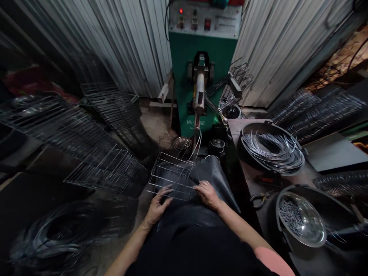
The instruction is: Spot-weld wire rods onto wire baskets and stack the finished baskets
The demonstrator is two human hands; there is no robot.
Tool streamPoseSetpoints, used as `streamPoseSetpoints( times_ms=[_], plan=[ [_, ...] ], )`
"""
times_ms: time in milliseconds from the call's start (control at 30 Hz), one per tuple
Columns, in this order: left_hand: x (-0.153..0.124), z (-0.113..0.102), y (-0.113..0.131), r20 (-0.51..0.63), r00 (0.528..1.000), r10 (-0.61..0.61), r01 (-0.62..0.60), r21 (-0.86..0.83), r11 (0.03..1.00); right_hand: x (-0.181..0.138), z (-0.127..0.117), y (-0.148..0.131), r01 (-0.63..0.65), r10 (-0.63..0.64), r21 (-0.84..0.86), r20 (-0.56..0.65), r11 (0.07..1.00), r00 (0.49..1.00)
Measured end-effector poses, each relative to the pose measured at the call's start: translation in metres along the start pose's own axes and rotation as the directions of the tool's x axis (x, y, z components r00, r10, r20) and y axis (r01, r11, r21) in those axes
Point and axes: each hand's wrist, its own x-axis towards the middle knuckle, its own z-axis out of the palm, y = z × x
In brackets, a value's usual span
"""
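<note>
A wire basket frame [172,174] rests on a black apron over my lap, its far end under the electrode arm [199,94] of a green spot-welding machine [201,50]. My left hand [157,205] grips the frame's near left edge, fingers curled on the wire. The frame's near right edge is pinched in my right hand [207,193]. A bent wire loop [197,142] rises from the frame toward the electrode.
Stacked wire racks [94,153] lie on the floor at left, with a coil of wire [63,234] nearer me. On the right bench sit a black pan of curved wires [273,147], a steel bowl of small pieces [301,218] and pliers [260,197]. Two small bowls [182,143] stand by the machine's base.
</note>
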Motion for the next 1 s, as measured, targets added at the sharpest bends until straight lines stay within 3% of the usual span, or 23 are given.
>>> streamPoseSetpoints(
  times_ms=[400,633,733,900,1000],
  plan=[
    [0.003,0.004,0.007,-0.015,0.999,0.032,-0.033,-0.026,0.999,0.012,-0.004,-0.008,-0.068,0.069,0.030,-0.033,0.997,0.997],
    [0.026,0.020,0.021,-0.195,0.980,0.023,-0.027,-0.017,0.999,0.032,-0.006,-0.010,-0.193,0.199,0.070,-0.097,0.979,0.975],
    [0.030,0.022,0.026,-0.194,0.981,0.027,-0.024,0.019,1.000,0.034,-0.009,-0.009,-0.231,0.246,0.121,-0.131,0.965,0.960],
    [0.013,-0.004,0.020,-0.096,0.995,0.028,-0.013,0.156,0.988,0.028,-0.014,-0.007,-0.249,0.270,0.162,-0.126,0.955,0.954],
    [0.006,-0.029,0.024,-0.279,0.959,0.058,0.010,0.235,0.972,0.023,-0.016,-0.004,-0.228,0.245,0.149,-0.104,0.962,0.964]
  ],
)
